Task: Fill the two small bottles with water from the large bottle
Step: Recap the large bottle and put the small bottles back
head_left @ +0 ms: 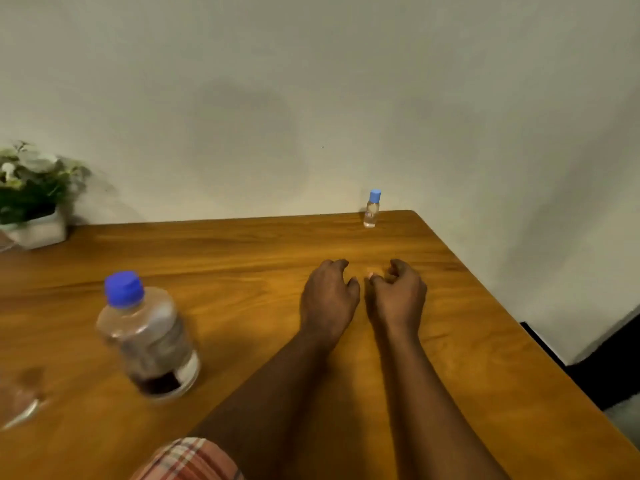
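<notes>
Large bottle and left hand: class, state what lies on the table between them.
Nothing: the head view shows only bare wooden table between the large bottle and the left hand.

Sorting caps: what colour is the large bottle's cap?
Blue, on the large bottle, head view.

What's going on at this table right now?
A person has both hands over the wooden table, and neither seems to be holding anything. The left hand and right hand sit side by side with fingers loosely curled. The large bottle stands to the left, blue cap on. One small bottle, also capped, stands at the far edge by the wall. No pouring is under way. A blurred clear object at the lower left can't be identified.
</notes>
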The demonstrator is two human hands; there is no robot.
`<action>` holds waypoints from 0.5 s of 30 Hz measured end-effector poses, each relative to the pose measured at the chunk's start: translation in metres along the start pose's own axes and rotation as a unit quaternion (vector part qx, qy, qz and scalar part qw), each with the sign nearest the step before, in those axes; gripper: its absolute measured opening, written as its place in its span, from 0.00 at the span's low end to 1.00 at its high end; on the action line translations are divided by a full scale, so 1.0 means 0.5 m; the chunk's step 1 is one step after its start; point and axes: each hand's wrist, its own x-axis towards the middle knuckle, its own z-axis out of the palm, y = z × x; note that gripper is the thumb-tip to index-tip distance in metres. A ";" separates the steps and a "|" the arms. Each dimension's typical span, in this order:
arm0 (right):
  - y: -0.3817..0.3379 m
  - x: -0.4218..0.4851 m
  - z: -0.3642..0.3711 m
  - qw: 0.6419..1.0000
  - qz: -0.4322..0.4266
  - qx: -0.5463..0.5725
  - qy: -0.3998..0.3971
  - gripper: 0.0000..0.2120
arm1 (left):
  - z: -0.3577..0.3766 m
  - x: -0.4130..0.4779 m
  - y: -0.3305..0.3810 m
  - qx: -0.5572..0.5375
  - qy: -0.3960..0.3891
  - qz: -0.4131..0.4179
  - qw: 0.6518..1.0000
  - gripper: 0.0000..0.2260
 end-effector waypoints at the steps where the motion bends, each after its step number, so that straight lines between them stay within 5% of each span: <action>1: -0.004 -0.029 -0.014 1.000 0.003 0.006 0.000 0.25 | -0.017 -0.035 -0.003 -0.006 -0.001 -0.003 1.000 0.19; 15: -0.093 -0.457 -0.109 0.994 0.005 0.096 -0.049 0.17 | -0.368 -0.435 -0.110 -0.078 0.117 -0.062 0.988 0.18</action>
